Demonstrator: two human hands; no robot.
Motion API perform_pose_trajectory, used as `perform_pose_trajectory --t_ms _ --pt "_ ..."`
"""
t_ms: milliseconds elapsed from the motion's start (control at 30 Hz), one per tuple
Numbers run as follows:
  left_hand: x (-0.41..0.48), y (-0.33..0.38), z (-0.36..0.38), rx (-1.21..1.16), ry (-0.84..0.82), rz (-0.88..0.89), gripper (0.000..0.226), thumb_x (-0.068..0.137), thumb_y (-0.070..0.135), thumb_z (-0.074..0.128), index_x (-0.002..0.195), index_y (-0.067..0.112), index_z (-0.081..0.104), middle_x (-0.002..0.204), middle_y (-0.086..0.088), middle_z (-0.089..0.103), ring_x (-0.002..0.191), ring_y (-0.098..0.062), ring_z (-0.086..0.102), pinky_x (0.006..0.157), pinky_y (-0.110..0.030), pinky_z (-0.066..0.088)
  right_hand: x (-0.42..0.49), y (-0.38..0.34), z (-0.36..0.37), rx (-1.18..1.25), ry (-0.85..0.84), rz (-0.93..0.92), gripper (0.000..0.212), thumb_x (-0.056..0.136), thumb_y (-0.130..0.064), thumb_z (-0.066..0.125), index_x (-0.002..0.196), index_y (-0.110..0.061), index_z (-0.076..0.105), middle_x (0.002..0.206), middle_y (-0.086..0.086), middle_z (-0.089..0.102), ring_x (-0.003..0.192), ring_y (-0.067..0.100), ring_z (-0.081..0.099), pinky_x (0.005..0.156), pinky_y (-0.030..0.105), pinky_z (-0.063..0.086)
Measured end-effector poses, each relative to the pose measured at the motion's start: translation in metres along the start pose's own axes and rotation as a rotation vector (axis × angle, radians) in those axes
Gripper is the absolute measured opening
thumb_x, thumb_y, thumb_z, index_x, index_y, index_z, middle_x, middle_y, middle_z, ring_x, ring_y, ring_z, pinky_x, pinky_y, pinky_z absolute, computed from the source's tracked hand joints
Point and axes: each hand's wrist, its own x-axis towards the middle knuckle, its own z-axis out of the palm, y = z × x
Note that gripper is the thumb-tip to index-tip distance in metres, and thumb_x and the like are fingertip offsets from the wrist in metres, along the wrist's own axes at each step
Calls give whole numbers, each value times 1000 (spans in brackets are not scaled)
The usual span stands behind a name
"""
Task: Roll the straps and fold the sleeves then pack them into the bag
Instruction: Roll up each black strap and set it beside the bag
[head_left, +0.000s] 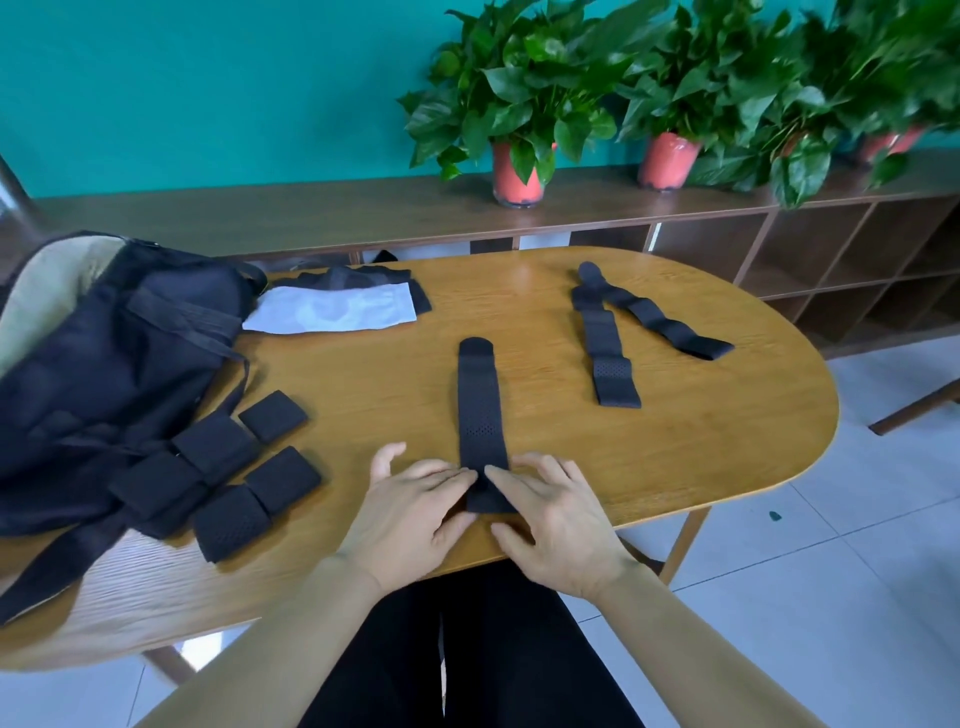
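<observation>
A black strap (480, 410) lies flat on the bench (571, 457), running straight away from the near edge, rounded tip pointing to the far edge. Its near end sits between the two hands. The left grip (410, 512) comes in from the strap's left side, forefinger on top of the near end and thumb at its lower edge, pinching the fabric. The right grip (558, 525) mirrors it from the right, forefinger tip nearly touching the left one over the strap (the other fingers of both are spread and lifted).

At the bench's left edge slumps the black bag (104, 364). Five rolled straps (283, 478) cluster just beside it, some touching its fabric. Toward the far right edge two loose straps (608, 353) lie stretched out, meeting at their far ends. At the far edge, next to the bag, a white sleeve (332, 312) lies on top of a black sleeve (418, 296).
</observation>
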Motion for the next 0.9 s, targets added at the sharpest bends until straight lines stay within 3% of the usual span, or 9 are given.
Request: perform_pose_trajectory --t_ms 100,200,233,367,567,900 --pt "9 5 0 30 95 -76 35 90 41 44 107 24 69 84 15 71 92 -4 64 102 -47 22 5 2 6 64 93 129 44 86 -29 50 126 -12 59 100 -2 68 111 16 51 88 30 37" --pt "19 6 4 6 184 -198 4 83 28 70 86 25 69 62 13 63 77 -8 63 99 -44 22 16 1 11 186 216 331 38 85 -25 57 121 -15 61 86 -6 62 96 13 53 80 27 35" --pt "22 6 5 -12 182 -254 8 79 26 75 83 25 68 59 13 61 75 -9 62 98 -43 21 20 0 13 206 232 373 36 84 -22 61 120 -15 61 80 -8 60 92 14 53 78 27 35" --pt "29 4 12 -48 148 -362 25 75 28 79 98 26 71 62 15 65 79 -9 62 98 -43 19 33 -1 18 197 236 461 38 80 -17 71 118 -12 63 72 -8 63 87 19 56 74 31 38" --pt "34 10 10 -2 173 -362 46 73 26 79 117 21 66 60 16 62 74 -10 61 97 -42 21 40 -1 31 -50 255 457 37 70 -22 81 103 -8 70 68 -2 66 76 24 60 60 31 43" --pt "33 12 15 68 127 -292 24 73 25 74 97 26 75 67 13 59 91 -16 58 99 -51 22 43 -2 32 -238 200 415 20 69 -25 81 78 -12 70 65 1 59 69 26 55 55 31 40"
